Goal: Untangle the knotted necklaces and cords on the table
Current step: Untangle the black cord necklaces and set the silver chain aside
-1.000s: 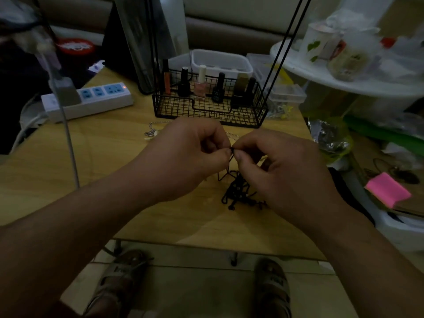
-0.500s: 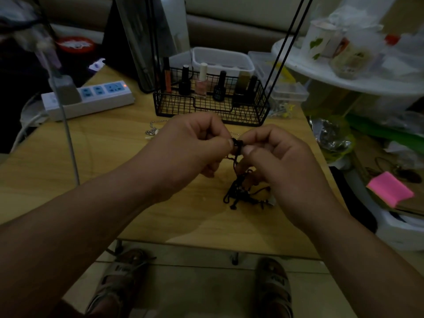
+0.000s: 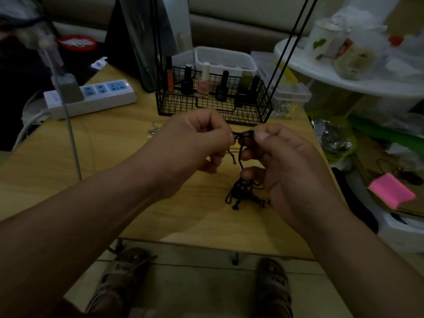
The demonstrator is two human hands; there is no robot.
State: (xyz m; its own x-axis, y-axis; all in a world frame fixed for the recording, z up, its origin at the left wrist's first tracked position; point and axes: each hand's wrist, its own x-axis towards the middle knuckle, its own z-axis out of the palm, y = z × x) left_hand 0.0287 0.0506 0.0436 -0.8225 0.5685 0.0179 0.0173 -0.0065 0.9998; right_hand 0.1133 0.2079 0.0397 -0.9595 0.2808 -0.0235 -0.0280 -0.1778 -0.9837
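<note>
Cord (image 3: 242, 193) hangs in a black tangle, its lower loops resting on the table (image 3: 110, 152); left hand (image 3: 192, 143) and right hand (image 3: 289, 164) each pinch its top between thumb and curled fingers; a chain (image 3: 154, 127) lies near the basket (image 3: 229, 111).

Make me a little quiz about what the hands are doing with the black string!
1. True or false: the left hand and the right hand both pinch the cord.
2. Where does the rest of the cord lie? A) in a pocket B) on the table C) on a chair
3. Fill in: a silver ___ lies on the table, just beyond the left hand.
Key: 1 true; 2 B; 3 chain.
</note>
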